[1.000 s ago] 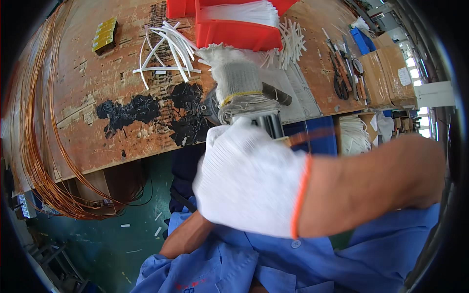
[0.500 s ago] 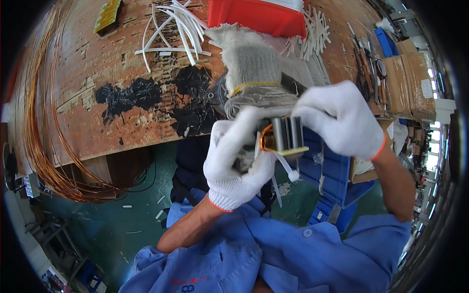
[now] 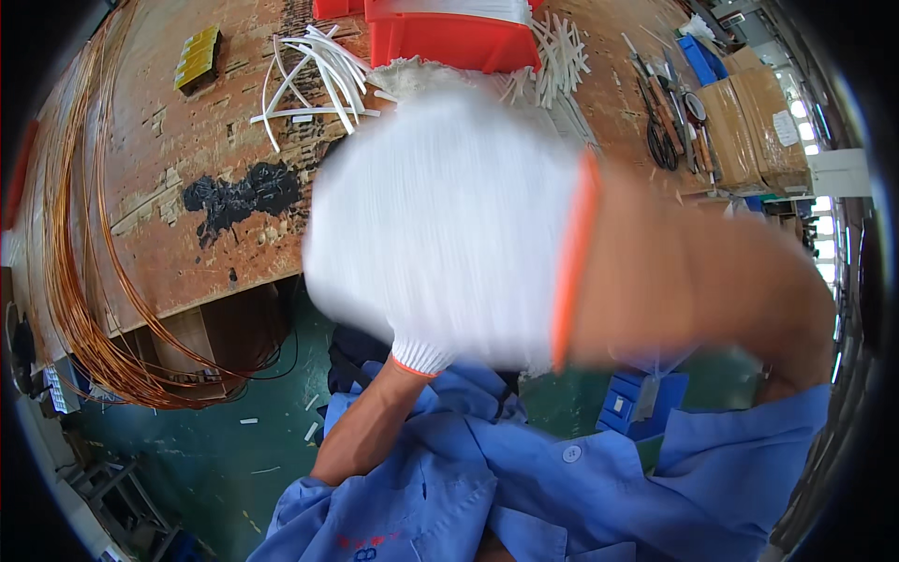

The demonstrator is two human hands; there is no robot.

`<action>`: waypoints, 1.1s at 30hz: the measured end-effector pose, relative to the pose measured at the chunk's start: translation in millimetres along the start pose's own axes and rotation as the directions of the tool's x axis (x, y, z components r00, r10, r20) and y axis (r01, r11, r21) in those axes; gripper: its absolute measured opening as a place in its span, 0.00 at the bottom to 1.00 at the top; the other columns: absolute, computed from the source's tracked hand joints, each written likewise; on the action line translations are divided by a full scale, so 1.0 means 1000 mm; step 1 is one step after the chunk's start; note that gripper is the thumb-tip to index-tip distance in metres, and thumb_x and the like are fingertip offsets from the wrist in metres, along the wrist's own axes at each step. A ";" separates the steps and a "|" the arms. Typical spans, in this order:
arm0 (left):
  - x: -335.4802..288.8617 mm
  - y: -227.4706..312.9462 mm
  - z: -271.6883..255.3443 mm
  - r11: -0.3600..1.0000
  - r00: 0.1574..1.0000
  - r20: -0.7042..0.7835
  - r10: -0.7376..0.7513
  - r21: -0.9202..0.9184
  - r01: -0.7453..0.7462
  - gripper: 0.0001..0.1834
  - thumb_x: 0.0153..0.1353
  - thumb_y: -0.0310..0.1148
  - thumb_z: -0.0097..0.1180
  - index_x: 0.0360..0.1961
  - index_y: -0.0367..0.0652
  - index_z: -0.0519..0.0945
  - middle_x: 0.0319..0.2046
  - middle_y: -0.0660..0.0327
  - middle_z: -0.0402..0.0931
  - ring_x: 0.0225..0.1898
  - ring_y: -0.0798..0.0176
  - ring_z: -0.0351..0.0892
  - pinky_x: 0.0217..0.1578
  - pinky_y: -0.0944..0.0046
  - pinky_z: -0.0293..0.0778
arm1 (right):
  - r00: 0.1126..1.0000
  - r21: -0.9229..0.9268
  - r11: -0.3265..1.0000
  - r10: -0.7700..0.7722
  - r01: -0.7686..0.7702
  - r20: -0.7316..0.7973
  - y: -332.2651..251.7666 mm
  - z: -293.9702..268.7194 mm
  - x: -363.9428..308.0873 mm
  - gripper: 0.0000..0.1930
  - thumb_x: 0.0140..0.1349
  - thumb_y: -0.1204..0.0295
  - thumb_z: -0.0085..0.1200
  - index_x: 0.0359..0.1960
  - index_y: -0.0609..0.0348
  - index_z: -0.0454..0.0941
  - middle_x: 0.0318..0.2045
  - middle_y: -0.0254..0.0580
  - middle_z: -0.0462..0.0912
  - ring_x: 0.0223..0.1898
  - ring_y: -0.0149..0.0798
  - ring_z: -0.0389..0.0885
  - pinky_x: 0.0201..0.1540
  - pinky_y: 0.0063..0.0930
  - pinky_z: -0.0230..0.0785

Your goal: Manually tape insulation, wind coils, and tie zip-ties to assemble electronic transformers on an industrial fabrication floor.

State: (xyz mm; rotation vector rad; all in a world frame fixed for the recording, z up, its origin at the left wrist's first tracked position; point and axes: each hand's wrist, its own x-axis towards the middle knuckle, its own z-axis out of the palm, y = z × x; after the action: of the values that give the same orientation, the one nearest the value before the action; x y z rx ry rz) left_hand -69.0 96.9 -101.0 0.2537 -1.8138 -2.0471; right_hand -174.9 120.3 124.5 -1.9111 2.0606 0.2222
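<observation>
My right hand (image 3: pixel 440 225), in a white knit glove with an orange cuff, is raised close to the camera and badly blurred. I see only its back, and it covers the middle of the view. Of my left hand only the glove's cuff (image 3: pixel 419 356) shows beneath it, with the bare forearm running down to my blue shirt. Its fingers and anything it holds are hidden. Both hands are over the near edge of the worn wooden workbench (image 3: pixel 187 140).
On the bench are a red bin (image 3: pixel 449 37), loose white tubes (image 3: pixel 309 70), a yellow block (image 3: pixel 197 56), and scissors and pliers (image 3: pixel 665 122) beside a cardboard box (image 3: pixel 749 122). Copper wire loops (image 3: pixel 75 281) hang off the left edge. A blue bin (image 3: pixel 637 403) sits below.
Both hands were at a metal part with a copper winding. My right hand has since swung up toward the camera, hiding the part and my left hand.
</observation>
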 end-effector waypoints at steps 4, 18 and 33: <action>0.009 0.020 0.002 0.977 0.952 -0.222 0.211 0.037 -0.208 0.38 0.67 0.30 0.75 0.76 0.32 0.75 0.51 0.59 0.77 0.50 0.69 0.74 0.57 0.64 0.75 | 0.974 0.261 0.964 0.016 0.045 -0.227 0.113 0.045 -0.006 0.11 0.69 0.68 0.63 0.30 0.61 0.90 0.23 0.47 0.85 0.26 0.45 0.84 0.34 0.41 0.76; 0.013 0.017 -0.020 0.957 0.982 0.014 0.191 0.219 -0.189 0.30 0.65 0.25 0.76 0.68 0.38 0.83 0.52 0.56 0.84 0.47 0.62 0.86 0.49 0.60 0.84 | 0.940 -0.250 0.948 0.114 -0.200 -0.322 -0.069 0.039 -0.036 0.10 0.59 0.66 0.62 0.36 0.59 0.87 0.27 0.46 0.84 0.28 0.42 0.88 0.26 0.41 0.76; 0.021 0.029 -0.008 0.751 0.834 0.013 0.551 0.428 -0.503 0.30 0.59 0.18 0.68 0.66 0.37 0.85 0.72 0.42 0.73 0.77 0.38 0.69 0.75 0.45 0.68 | 0.876 0.059 0.941 0.332 -0.333 -0.351 -0.043 0.107 -0.123 0.11 0.68 0.66 0.62 0.42 0.63 0.87 0.30 0.39 0.85 0.30 0.41 0.89 0.29 0.36 0.78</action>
State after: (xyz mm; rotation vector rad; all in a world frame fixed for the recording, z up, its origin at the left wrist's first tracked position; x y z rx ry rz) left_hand -80.0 78.4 -71.3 -0.0374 -1.9510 -1.2225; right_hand -112.5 266.6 70.4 -1.6806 2.6289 -0.0527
